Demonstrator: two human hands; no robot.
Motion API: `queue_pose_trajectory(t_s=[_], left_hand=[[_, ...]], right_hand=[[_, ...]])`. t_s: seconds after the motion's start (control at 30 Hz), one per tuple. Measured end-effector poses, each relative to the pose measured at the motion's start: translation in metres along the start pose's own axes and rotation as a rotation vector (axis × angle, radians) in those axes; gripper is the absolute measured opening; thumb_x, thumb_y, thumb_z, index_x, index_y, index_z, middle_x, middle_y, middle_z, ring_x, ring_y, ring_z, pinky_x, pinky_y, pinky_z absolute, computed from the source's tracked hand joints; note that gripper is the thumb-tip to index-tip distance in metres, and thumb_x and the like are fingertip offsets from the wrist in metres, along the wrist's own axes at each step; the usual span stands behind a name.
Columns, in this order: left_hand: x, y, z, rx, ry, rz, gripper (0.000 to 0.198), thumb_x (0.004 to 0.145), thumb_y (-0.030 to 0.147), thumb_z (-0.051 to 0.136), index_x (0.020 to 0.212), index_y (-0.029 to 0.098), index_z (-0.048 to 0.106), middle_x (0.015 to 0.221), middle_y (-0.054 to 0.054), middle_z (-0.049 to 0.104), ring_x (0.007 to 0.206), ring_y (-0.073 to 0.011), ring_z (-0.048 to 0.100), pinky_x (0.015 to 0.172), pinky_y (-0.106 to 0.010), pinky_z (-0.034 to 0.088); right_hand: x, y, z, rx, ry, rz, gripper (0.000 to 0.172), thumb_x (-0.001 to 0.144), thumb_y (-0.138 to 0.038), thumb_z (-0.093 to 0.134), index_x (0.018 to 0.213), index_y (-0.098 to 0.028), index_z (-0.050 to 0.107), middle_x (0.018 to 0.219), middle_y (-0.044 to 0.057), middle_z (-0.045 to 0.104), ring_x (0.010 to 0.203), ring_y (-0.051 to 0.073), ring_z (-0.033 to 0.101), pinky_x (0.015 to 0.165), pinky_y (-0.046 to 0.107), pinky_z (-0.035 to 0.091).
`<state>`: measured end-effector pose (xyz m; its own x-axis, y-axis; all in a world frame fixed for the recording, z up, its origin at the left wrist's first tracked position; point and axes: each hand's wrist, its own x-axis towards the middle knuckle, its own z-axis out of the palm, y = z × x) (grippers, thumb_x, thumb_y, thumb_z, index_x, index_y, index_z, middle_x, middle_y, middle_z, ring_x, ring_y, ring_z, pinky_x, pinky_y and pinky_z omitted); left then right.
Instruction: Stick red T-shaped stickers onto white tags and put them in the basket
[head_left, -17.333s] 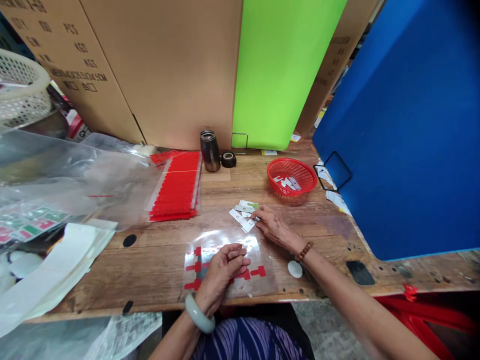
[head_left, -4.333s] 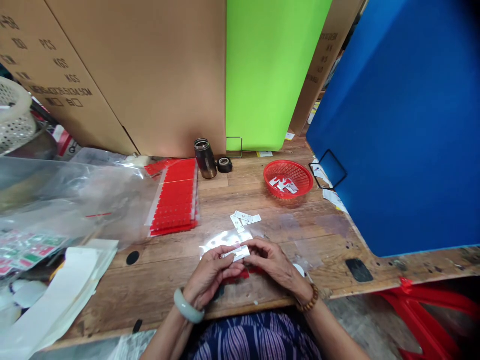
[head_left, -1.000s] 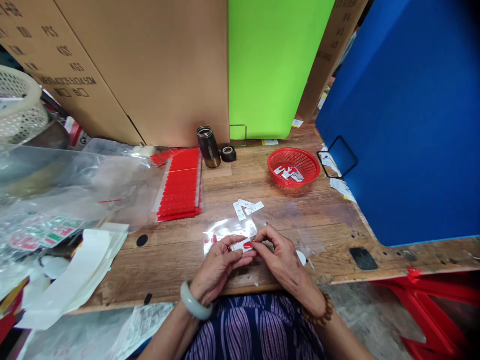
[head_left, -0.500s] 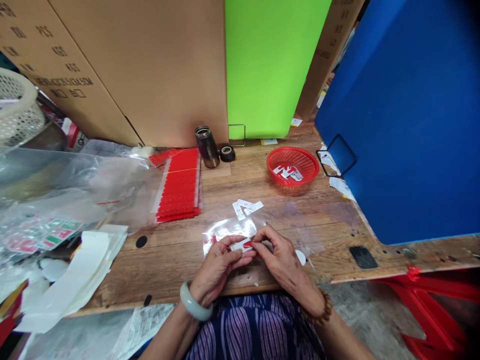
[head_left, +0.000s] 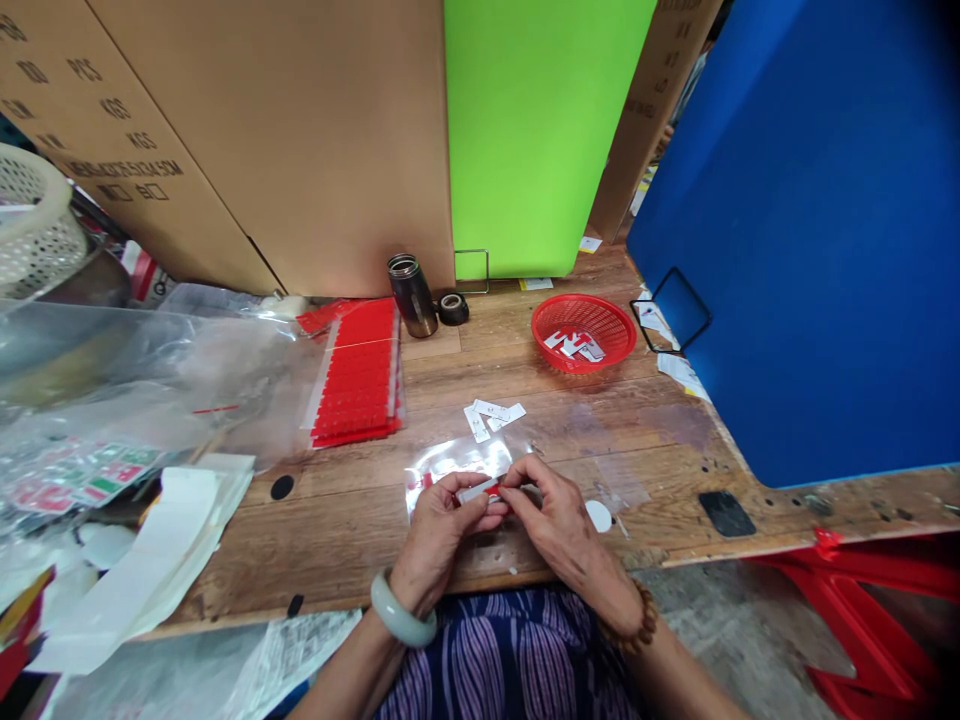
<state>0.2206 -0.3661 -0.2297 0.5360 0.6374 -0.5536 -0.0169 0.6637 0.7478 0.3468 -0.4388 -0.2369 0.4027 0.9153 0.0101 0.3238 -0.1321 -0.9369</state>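
Observation:
Near the front edge of the table, my left hand (head_left: 444, 520) pinches a small white-and-red piece (head_left: 477, 491) between thumb and fingers. My right hand (head_left: 551, 515) is closed at the piece's right end, its thumb and fingertips on the red part. Under both hands lies a clear plastic sheet (head_left: 442, 460) with red marks at its left. Just beyond it rest several white printed strips (head_left: 491, 412), partly overlapping. A white round disc (head_left: 598, 516) lies right of my right hand. The fingers hide part of the held piece.
A red basket (head_left: 620, 325) holds white-and-red pieces. Left of it stand an open dark flask (head_left: 414, 300), its lid (head_left: 453, 309) and a banded stack of red strips (head_left: 356, 380). Plastic bags (head_left: 187, 370) cover the left. Cardboard (head_left: 300, 150), green (head_left: 540, 140) and blue panels (head_left: 817, 250) rise behind.
The held piece has turned between my fingers and now shows a narrower white face. My left wrist has shifted slightly right; both hands stay together over the clear sheet.

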Motion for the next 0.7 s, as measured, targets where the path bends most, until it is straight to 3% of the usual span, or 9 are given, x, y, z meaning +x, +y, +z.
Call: queue_pose_trajectory(t_s=[0.2, 0.3, 0.7], left_hand=[[-0.002, 0.003, 0.003, 0.109, 0.064, 0.093, 0.029, 0.068, 0.017, 0.072, 0.092, 0.011, 0.057, 0.07, -0.007, 0.072, 0.061, -0.0135, 0.068, 0.063, -0.021, 0.054], [-0.004, 0.005, 0.004, 0.151, 0.077, 0.116, 0.027, 0.067, 0.016, 0.072, 0.09, 0.011, 0.058, 0.07, -0.007, 0.072, 0.059, -0.0137, 0.068, 0.061, -0.021, 0.053], [-0.002, 0.005, -0.004, 0.004, 0.023, -0.048, 0.025, 0.072, 0.004, 0.064, 0.095, 0.01, 0.055, 0.073, -0.011, 0.072, 0.063, -0.0151, 0.07, 0.065, -0.021, 0.056]], right_hand=[[-0.004, -0.007, 0.005, 0.067, 0.026, 0.109, 0.006, 0.077, -0.017, 0.053, 0.071, -0.019, 0.053, 0.071, -0.002, 0.057, 0.069, 0.014, 0.053, 0.065, 0.025, 0.04], [-0.005, -0.011, 0.004, 0.027, 0.076, 0.073, 0.007, 0.076, -0.017, 0.054, 0.07, -0.019, 0.055, 0.078, 0.0, 0.056, 0.079, 0.016, 0.053, 0.072, 0.027, 0.04], [-0.003, -0.012, 0.001, -0.03, 0.068, 0.039, 0.011, 0.08, -0.012, 0.046, 0.074, -0.019, 0.051, 0.072, -0.001, 0.056, 0.069, 0.014, 0.051, 0.065, 0.025, 0.037]])
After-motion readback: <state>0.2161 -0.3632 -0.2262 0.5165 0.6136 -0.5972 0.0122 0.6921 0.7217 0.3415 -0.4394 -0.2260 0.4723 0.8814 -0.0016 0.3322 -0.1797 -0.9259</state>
